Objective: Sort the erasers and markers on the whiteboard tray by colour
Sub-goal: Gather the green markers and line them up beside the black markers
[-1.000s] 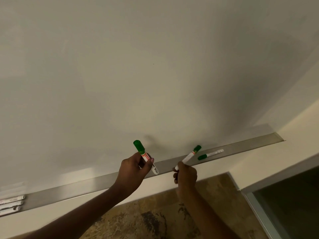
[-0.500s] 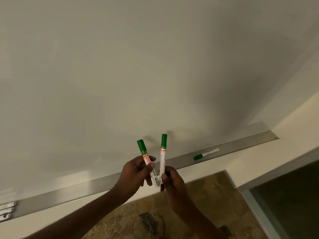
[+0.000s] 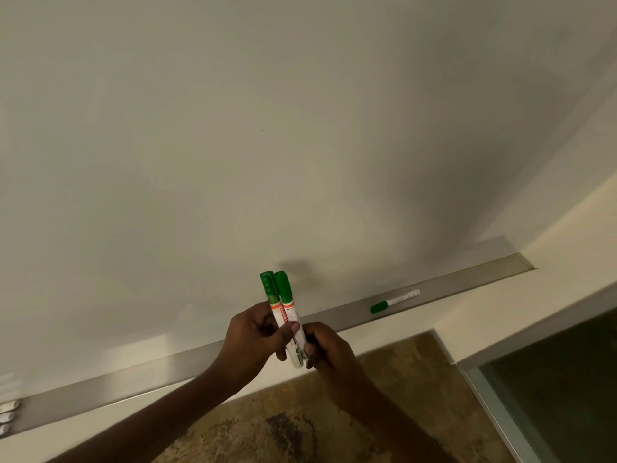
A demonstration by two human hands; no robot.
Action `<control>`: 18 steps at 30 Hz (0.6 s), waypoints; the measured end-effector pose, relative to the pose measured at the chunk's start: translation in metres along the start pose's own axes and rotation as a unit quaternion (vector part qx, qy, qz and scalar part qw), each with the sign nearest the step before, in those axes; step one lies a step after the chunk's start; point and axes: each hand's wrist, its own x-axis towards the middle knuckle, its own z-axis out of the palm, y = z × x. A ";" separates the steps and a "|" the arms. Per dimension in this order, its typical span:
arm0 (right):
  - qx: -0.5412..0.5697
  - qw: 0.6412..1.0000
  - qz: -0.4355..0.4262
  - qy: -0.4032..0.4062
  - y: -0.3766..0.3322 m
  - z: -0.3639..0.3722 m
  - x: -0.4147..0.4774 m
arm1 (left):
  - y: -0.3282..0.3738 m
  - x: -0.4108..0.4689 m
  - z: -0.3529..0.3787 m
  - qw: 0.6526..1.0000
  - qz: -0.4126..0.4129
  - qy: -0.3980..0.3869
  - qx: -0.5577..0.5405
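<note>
Green marker pair over tray edge, clamped by left hand, right hand fingers; third marker rightward.

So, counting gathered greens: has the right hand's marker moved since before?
Yes. The right hand's marker went up and left from the tray, away from the lying marker, beside the left hand's marker.

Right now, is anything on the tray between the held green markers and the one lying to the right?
Nothing visible. The left hand and right hand hold the two green markers; the tray from there to the lying marker shows only metal.
</note>
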 end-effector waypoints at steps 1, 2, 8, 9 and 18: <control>-0.002 1.000 -0.002 -0.002 0.001 -0.001 0.001 | -0.001 0.000 0.000 1.000 0.003 0.003 0.005; -0.002 1.000 -0.004 -0.001 0.003 -0.002 0.003 | -0.002 0.001 0.001 1.000 0.008 0.008 0.011; 0.040 0.997 0.053 0.043 0.023 -0.035 0.015 | -0.001 0.008 0.001 0.999 0.027 0.028 0.035; 0.020 0.996 0.060 0.067 0.031 -0.047 0.018 | -0.001 0.008 0.001 0.998 0.025 0.027 0.041; -0.524 0.832 0.162 0.081 0.123 -0.167 0.046 | 0.001 0.008 0.003 0.998 0.017 0.029 0.055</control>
